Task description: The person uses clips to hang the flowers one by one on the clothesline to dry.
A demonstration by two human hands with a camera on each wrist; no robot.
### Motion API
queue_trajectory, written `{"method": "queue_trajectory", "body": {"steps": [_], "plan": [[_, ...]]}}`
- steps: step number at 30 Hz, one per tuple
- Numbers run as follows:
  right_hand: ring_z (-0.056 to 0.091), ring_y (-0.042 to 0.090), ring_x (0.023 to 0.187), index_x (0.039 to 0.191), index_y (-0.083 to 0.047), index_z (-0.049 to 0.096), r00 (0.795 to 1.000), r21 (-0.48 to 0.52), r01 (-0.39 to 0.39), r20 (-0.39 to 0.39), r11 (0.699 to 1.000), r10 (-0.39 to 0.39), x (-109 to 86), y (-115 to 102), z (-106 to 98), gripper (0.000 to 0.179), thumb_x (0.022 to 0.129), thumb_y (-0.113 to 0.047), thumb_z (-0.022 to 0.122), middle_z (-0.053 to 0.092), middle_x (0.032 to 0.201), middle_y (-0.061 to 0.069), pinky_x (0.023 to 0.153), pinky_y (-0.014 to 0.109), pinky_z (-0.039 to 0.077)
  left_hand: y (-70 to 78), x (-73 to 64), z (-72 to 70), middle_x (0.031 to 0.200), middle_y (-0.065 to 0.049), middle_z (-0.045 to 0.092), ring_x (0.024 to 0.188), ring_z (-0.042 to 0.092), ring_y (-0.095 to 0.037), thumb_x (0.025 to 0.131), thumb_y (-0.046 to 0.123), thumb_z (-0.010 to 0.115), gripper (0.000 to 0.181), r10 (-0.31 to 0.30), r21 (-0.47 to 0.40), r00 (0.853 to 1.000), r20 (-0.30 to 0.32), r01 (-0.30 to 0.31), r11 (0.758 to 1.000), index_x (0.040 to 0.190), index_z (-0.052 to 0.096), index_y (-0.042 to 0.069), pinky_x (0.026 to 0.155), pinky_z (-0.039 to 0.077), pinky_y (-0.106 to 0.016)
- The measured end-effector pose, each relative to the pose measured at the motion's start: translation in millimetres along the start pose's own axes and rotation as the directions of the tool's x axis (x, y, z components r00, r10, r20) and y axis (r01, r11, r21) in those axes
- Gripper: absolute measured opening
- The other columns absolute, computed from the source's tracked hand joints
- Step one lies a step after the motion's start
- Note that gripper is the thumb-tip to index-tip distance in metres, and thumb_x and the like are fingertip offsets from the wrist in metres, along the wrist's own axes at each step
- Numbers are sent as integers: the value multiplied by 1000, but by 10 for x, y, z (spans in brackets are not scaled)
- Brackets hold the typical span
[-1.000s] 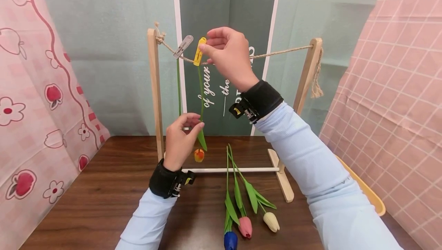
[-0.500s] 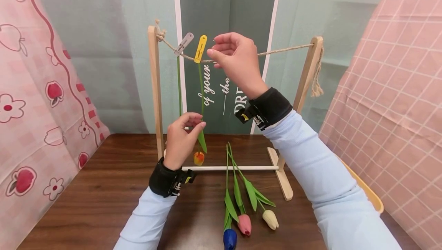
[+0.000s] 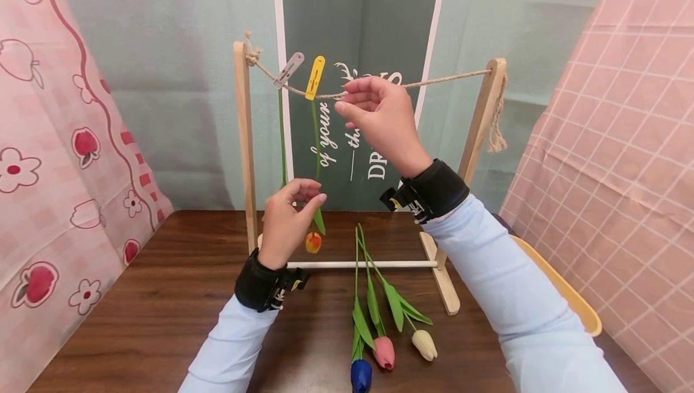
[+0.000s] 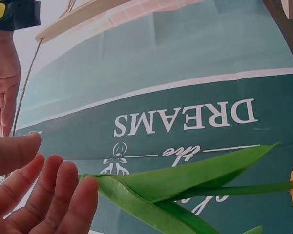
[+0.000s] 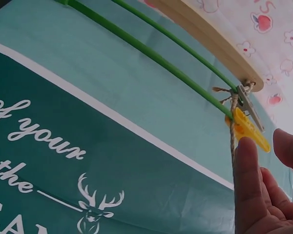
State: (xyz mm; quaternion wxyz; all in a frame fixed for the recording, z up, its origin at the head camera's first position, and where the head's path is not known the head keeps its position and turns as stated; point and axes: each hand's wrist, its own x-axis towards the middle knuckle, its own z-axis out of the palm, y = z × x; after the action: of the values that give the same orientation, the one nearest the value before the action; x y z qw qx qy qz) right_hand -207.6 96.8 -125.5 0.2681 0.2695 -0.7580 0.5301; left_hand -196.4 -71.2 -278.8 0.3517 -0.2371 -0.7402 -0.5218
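Observation:
An orange-yellow tulip [image 3: 312, 242] hangs head down, its stem held by a yellow clothespin [image 3: 315, 78] on the rope [image 3: 444, 81]. Left of it a grey clothespin [image 3: 289, 70] holds a second green stem [image 3: 282, 134], whose lower part is hidden behind my left hand. My left hand [image 3: 288, 218] is beside the orange tulip's stem; in the left wrist view thumb and fingers stand apart, with the green leaves [image 4: 185, 180] just beyond the fingertips. My right hand [image 3: 382, 119] hovers by the rope, right of the yellow clothespin, fingers relaxed and holding nothing.
The rope runs between two wooden posts [image 3: 245, 140], joined low down by a white bar [image 3: 374, 264]. On the table lie a blue tulip [image 3: 361, 376], a pink tulip [image 3: 384, 352] and a white tulip [image 3: 425, 345]. A yellow tray [image 3: 564, 287] stands at the right.
My right hand has let go of the yellow clothespin and moved right and down; the clothespin stays on the rope. The left hand has barely shifted, its fingertips slightly further right.

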Motion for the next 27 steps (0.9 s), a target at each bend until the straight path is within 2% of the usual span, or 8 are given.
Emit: {"method": "queue_trajectory", "body": {"steps": [7,16,23,27], "plan": [[68,19,80,109,4,66,1000,3,3,-1,1000,-3,-103,122,-78,28,85,-6,75,68,96,16,68,28,56,9,-23,33,86,-6,68,79,62,-16,87,10,74,15,-15,-1,999,39,15,1000,100,69,4,65,50,-34],[68,20,82,111,6,64,1000,-19,-13,9,1000,13,-233,214,-203,29,87,-8,73,68,97,17,71,29,56,33,-16,59,87,-5,68,79,62,-15,88,12,74,16,-7,-1,998,61,8,1000,101,69,5,66,52,-35],[68,16,77,110,6,65,999,-3,-41,19,999,41,-324,330,-271,29,87,-8,74,68,95,17,72,35,57,48,-26,66,87,-5,68,80,63,-15,88,12,73,16,-9,-14,997,79,10,1000,102,69,5,66,52,-37],[68,16,76,110,6,65,998,-16,-48,25,999,49,-371,383,-306,29,87,-8,74,68,95,17,72,34,57,44,-36,65,88,-5,68,81,63,-16,88,12,73,16,-13,-10,996,84,13,1000,102,69,5,67,53,-36]]}}
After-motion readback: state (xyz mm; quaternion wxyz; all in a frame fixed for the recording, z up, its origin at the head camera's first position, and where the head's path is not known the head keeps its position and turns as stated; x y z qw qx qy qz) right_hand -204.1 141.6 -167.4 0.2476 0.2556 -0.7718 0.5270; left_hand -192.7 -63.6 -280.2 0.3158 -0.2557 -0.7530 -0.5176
